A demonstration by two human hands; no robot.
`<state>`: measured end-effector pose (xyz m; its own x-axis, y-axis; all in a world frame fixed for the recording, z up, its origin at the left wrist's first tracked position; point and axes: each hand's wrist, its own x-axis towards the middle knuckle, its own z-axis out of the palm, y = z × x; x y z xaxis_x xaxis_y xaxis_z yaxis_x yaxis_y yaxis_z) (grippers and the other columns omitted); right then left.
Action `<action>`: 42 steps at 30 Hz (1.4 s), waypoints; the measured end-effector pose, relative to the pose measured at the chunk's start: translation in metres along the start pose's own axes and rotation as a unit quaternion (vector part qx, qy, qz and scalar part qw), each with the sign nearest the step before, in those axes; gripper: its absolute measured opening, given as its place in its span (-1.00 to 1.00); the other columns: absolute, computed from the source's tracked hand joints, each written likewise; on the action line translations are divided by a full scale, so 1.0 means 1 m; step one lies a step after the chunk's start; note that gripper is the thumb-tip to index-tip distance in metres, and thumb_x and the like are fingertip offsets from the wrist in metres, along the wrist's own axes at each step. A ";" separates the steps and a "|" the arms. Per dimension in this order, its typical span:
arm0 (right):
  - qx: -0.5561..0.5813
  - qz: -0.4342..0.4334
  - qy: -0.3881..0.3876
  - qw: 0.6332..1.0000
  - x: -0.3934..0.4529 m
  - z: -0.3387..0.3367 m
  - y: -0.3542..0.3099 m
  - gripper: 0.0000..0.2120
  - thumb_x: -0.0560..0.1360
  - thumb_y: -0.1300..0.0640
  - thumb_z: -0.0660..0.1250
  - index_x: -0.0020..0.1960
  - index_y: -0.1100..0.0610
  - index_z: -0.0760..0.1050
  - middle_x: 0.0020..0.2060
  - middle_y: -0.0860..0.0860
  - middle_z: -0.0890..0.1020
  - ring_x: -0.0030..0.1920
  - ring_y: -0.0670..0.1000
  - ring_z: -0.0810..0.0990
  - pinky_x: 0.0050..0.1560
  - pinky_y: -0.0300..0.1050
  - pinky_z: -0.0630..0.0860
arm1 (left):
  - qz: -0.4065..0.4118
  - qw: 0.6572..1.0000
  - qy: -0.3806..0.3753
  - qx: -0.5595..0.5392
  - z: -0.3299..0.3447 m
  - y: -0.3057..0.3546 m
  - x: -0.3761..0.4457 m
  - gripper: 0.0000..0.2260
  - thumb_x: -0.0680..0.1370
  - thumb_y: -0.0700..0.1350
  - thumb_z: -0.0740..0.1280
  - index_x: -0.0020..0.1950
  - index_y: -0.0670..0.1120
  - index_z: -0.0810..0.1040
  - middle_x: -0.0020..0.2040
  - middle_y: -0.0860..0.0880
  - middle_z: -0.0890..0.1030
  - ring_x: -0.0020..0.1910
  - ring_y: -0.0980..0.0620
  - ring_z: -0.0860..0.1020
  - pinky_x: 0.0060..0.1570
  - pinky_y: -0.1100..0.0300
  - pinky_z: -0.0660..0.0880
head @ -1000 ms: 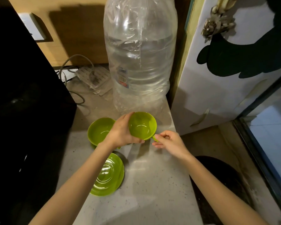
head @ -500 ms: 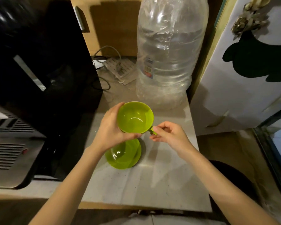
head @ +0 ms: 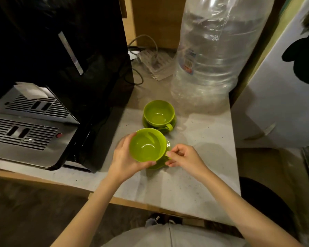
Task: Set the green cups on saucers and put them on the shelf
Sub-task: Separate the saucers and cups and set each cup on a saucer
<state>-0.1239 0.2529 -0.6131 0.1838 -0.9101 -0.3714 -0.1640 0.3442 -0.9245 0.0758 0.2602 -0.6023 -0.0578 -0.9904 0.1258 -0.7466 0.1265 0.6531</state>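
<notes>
Your left-hand fingers (head: pixel 146 164) wrap the near green cup (head: pixel 147 145) from its left side and under its near rim, grasping it; your right-hand fingers (head: pixel 169 154) pinch its handle on the right. The left hand (head: pixel 123 157) and right hand (head: pixel 185 157) flank the cup, which sits over a green saucer (head: pixel 159 164); whether it rests on it cannot be told. Just left of your left fingers stands the black coffee machine (head: pixel 61 104), close. Beyond your fingertips sits the second green cup (head: pixel 159 114) on its own saucer (head: pixel 146 124), handle toward you. Farther beyond rises the large water bottle (head: pixel 212 59). Right of your right fingers the countertop (head: pixel 203 139) lies open to its edge; its front edge runs below your wrists. The held cup is glossy lime green, wide, shallow and empty.
</notes>
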 end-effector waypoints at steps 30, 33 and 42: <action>-0.097 0.130 0.008 0.987 0.033 -0.026 -0.013 -0.74 0.53 0.06 0.21 0.09 0.21 0.51 -0.09 0.13 0.61 -0.17 0.07 0.64 -0.24 -0.06 0.65 | -0.290 0.942 -0.052 -0.164 0.000 -0.023 0.018 -0.66 0.56 0.12 0.09 0.10 -0.08 0.49 0.00 -0.22 0.61 -0.10 -0.15 0.61 0.01 -0.02 0.56; -0.059 0.156 -0.013 0.986 0.039 -0.022 -0.018 -0.77 0.54 0.15 0.21 0.12 0.22 0.52 -0.20 0.07 0.59 -0.29 0.03 0.62 -0.31 -0.08 0.65 | -0.386 0.871 -0.148 -0.265 -0.007 -0.023 0.022 -0.69 0.56 0.10 0.13 0.05 -0.10 0.49 -0.22 -0.27 0.64 -0.35 -0.15 0.66 -0.29 0.07 0.64; -0.057 0.186 -0.021 0.981 0.048 -0.018 -0.006 -0.78 0.50 0.25 0.26 0.14 0.21 0.48 -0.23 0.11 0.61 -0.39 0.01 0.64 -0.50 -0.18 0.60 | -0.338 0.876 -0.217 -0.267 -0.002 -0.029 0.021 -0.85 0.51 -0.22 0.30 0.06 -0.09 0.46 -0.43 -0.09 0.68 -0.48 0.06 0.65 -0.43 0.29 0.59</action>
<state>-0.1315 0.2029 -0.6237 0.1301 -0.7157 -0.6862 -0.3333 0.6202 -0.7101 0.0976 0.2359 -0.6172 -0.0543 -0.7630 -0.6441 -0.2981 -0.6032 0.7397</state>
